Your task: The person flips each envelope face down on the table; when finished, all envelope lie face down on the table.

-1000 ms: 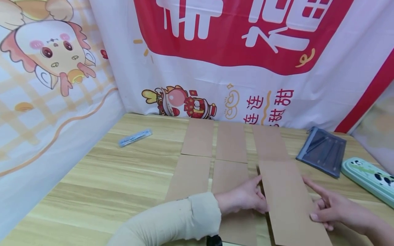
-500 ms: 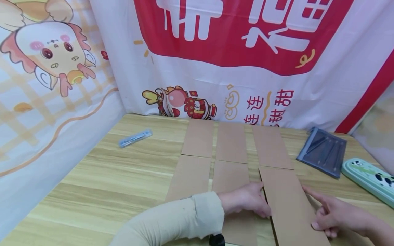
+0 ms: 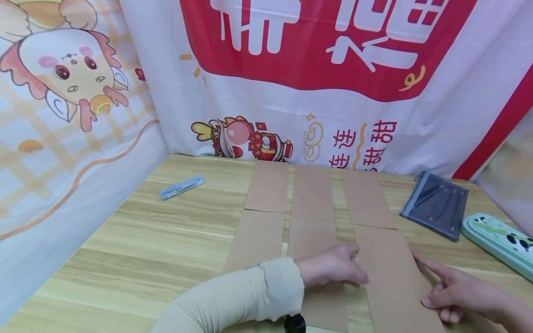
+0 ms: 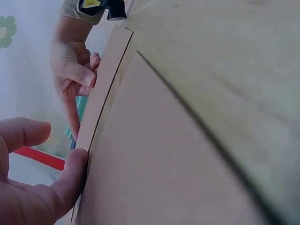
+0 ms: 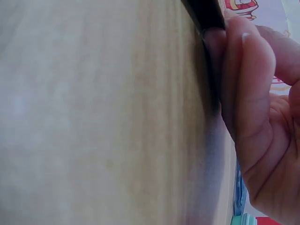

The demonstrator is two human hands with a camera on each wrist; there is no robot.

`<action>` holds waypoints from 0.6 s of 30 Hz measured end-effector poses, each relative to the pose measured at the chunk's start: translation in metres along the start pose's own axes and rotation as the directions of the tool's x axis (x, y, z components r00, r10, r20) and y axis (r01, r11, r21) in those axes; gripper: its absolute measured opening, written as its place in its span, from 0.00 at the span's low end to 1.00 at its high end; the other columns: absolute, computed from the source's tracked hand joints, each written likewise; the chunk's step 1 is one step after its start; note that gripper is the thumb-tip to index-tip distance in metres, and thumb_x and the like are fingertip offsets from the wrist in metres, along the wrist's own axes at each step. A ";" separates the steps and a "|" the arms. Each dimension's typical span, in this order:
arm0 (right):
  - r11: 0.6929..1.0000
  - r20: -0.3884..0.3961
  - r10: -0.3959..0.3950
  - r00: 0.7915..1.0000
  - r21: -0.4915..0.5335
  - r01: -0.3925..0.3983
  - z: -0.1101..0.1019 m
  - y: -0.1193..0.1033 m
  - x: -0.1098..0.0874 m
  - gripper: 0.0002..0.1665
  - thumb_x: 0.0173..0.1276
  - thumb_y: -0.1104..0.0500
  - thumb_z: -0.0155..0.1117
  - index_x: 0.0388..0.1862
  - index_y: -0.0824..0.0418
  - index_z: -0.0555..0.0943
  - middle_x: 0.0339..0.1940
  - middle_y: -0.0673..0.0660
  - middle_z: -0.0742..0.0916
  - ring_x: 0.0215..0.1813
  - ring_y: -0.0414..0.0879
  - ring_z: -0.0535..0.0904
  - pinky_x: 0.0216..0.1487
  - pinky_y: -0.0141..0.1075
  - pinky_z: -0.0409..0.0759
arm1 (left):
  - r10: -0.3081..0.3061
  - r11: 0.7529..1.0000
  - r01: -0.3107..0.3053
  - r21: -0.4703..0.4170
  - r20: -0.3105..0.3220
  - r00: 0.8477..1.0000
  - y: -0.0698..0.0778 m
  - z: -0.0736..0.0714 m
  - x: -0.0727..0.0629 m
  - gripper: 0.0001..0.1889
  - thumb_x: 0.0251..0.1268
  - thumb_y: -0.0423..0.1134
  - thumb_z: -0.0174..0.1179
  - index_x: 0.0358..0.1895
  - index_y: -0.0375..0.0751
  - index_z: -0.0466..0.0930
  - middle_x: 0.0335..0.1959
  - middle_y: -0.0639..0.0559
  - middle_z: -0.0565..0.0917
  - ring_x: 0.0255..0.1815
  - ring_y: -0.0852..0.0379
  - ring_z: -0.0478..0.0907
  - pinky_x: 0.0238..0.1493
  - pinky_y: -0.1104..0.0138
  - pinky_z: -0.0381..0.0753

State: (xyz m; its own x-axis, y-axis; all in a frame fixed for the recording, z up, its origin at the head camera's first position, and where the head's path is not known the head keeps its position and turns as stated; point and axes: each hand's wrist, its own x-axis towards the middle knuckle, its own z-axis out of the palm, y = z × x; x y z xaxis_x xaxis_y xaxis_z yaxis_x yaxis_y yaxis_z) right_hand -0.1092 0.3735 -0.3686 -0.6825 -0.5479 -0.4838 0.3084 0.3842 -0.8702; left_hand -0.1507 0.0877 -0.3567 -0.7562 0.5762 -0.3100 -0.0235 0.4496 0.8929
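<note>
A brown cardboard strip [image 3: 391, 273] lies nearest the right side, below another cardboard piece [image 3: 368, 199] in the same column. My right hand [image 3: 462, 292] pinches its right edge, thumb on top, index finger stretched along the edge; the right wrist view shows fingers under that raised, dark edge. My left hand [image 3: 333, 264] is at the strip's left edge. In the left wrist view, a finger [image 4: 75, 171] touches that edge while the thumb stands apart. Under my left forearm, a middle cardboard strip [image 3: 312, 236] is partly hidden.
Other cardboard pieces [image 3: 266, 187] form columns to the left on the wooden table [image 3: 137, 231]. A clear blue pen case [image 3: 182, 187] lies far left. On the right are a dark mesh pouch [image 3: 437, 203] and a green panda case [image 3: 499, 240]. Printed cloth [image 3: 258, 106] hangs behind.
The near right strip has slid toward me, uncovering the lower edge of the piece beyond it, and its left side has come down toward the table. Both hands moved slightly with it.
</note>
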 end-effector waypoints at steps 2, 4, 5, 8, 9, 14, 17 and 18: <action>1.000 -0.009 0.013 1.000 0.000 -0.013 0.000 0.000 0.001 0.55 0.68 0.62 0.54 0.66 0.66 0.20 0.18 0.51 0.81 0.20 0.37 0.77 0.21 0.25 0.75 | -0.001 1.000 0.001 -0.023 0.000 1.000 -0.001 0.000 -0.001 0.39 0.48 0.31 0.66 0.67 0.37 0.61 0.32 0.52 0.83 0.29 0.60 0.78 0.53 0.69 0.74; 1.000 -0.024 0.023 0.999 -0.012 -0.023 0.000 -0.001 0.002 0.55 0.67 0.62 0.55 0.67 0.66 0.21 0.17 0.50 0.81 0.19 0.37 0.77 0.20 0.25 0.75 | 0.000 0.999 0.000 -0.053 0.005 1.000 -0.002 0.000 -0.002 0.38 0.48 0.29 0.66 0.67 0.36 0.61 0.25 0.52 0.82 0.26 0.60 0.78 0.47 0.72 0.75; 0.999 -0.031 0.027 0.999 -0.020 -0.028 0.000 -0.001 0.002 0.55 0.67 0.61 0.56 0.67 0.66 0.21 0.17 0.50 0.81 0.18 0.36 0.76 0.20 0.25 0.75 | 0.000 0.998 0.001 -0.060 0.006 1.000 -0.002 0.000 -0.002 0.38 0.48 0.29 0.65 0.67 0.35 0.61 0.24 0.53 0.81 0.26 0.60 0.78 0.45 0.73 0.75; 0.998 -0.051 0.038 0.998 -0.055 -0.041 0.001 -0.003 0.004 0.56 0.66 0.60 0.57 0.68 0.66 0.23 0.15 0.50 0.80 0.17 0.36 0.75 0.19 0.25 0.74 | 0.009 0.997 -0.008 -0.076 0.014 1.000 -0.003 0.000 -0.003 0.38 0.48 0.27 0.65 0.67 0.34 0.60 0.24 0.53 0.81 0.25 0.60 0.77 0.41 0.75 0.75; 0.997 -0.059 0.043 0.997 -0.069 -0.047 0.001 -0.003 0.004 0.56 0.66 0.60 0.57 0.68 0.66 0.23 0.15 0.50 0.80 0.16 0.35 0.74 0.18 0.25 0.74 | 0.014 0.996 -0.012 -0.083 0.018 1.000 -0.003 0.000 -0.003 0.39 0.48 0.27 0.65 0.67 0.34 0.60 0.24 0.52 0.81 0.25 0.60 0.77 0.40 0.75 0.75; 0.981 -0.147 0.077 0.986 -0.166 -0.101 0.004 -0.009 0.004 0.56 0.65 0.56 0.59 0.70 0.70 0.28 0.16 0.51 0.80 0.15 0.37 0.74 0.17 0.27 0.74 | 0.064 0.988 -0.056 -0.143 0.052 0.997 -0.006 -0.004 -0.008 0.39 0.48 0.26 0.63 0.68 0.33 0.58 0.26 0.52 0.81 0.26 0.62 0.76 0.37 0.76 0.75; 0.970 -0.204 0.052 0.978 -0.222 -0.098 0.008 -0.016 0.005 0.55 0.66 0.55 0.59 0.70 0.71 0.30 0.18 0.53 0.81 0.16 0.39 0.74 0.17 0.28 0.75 | 0.110 0.976 -0.094 -0.197 0.075 0.991 -0.007 -0.014 -0.017 0.39 0.51 0.26 0.62 0.69 0.34 0.56 0.30 0.52 0.81 0.30 0.63 0.77 0.41 0.75 0.76; 0.967 -0.215 0.037 0.976 -0.241 -0.090 0.009 -0.020 0.006 0.54 0.66 0.55 0.58 0.70 0.71 0.31 0.18 0.54 0.80 0.17 0.40 0.74 0.17 0.29 0.74 | 0.121 0.973 -0.103 -0.208 0.076 0.990 -0.006 -0.020 -0.021 0.38 0.52 0.27 0.62 0.69 0.34 0.56 0.31 0.52 0.81 0.32 0.63 0.77 0.43 0.74 0.75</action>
State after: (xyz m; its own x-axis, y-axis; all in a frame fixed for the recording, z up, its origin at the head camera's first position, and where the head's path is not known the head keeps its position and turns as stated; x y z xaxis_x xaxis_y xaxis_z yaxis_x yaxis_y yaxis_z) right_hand -0.1134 0.3563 -0.3552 -0.7973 -0.3605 -0.4841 0.1998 0.5991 -0.7753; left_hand -0.1475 0.0594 -0.3493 -0.7015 0.6766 -0.2237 -0.0808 0.2364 0.9683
